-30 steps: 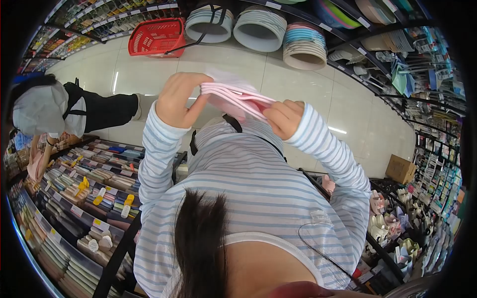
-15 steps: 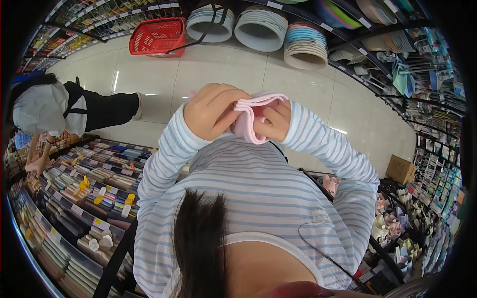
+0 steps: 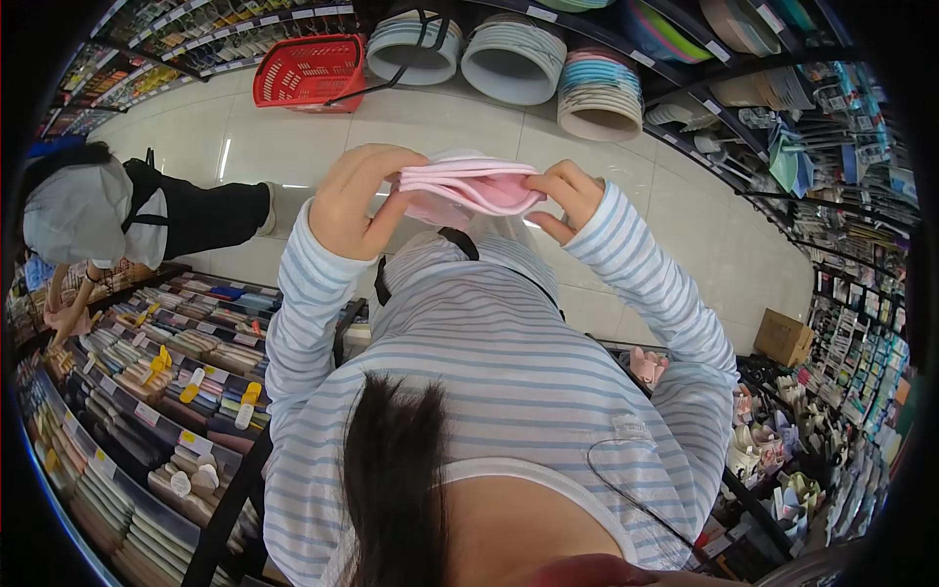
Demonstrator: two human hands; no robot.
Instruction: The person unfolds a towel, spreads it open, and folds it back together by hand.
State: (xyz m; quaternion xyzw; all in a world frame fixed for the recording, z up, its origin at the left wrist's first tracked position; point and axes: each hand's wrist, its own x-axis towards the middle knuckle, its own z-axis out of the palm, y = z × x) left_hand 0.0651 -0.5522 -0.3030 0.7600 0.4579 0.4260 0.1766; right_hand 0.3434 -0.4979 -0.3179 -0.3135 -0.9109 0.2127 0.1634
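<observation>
A pink folded cloth item [image 3: 474, 184] with several layered edges is stretched between my two hands in front of my waist. My left hand [image 3: 354, 196] is closed on its left end, fingers on top and thumb below. At the right end, the bent fingers of my right hand [image 3: 572, 199] grip the edge, the thumb hanging a little apart below. The layers gape slightly in the middle. Something clear like plastic film [image 3: 504, 235] shows under the cloth. Which exact kind of article it is, I cannot tell.
Beyond my hands, a red shopping basket [image 3: 309, 74] stands on the tiled floor beside stacked buckets [image 3: 514, 61]. Shelves of packed goods [image 3: 147, 411] run along my left, where another person [image 3: 137, 205] stands. A cardboard box [image 3: 783, 337] and shoes [image 3: 758, 440] are at right.
My hands have moved apart and slightly up. The pink cloth went from curled and opened, with right-hand fingers inside it, to flatter and stretched between both hands.
</observation>
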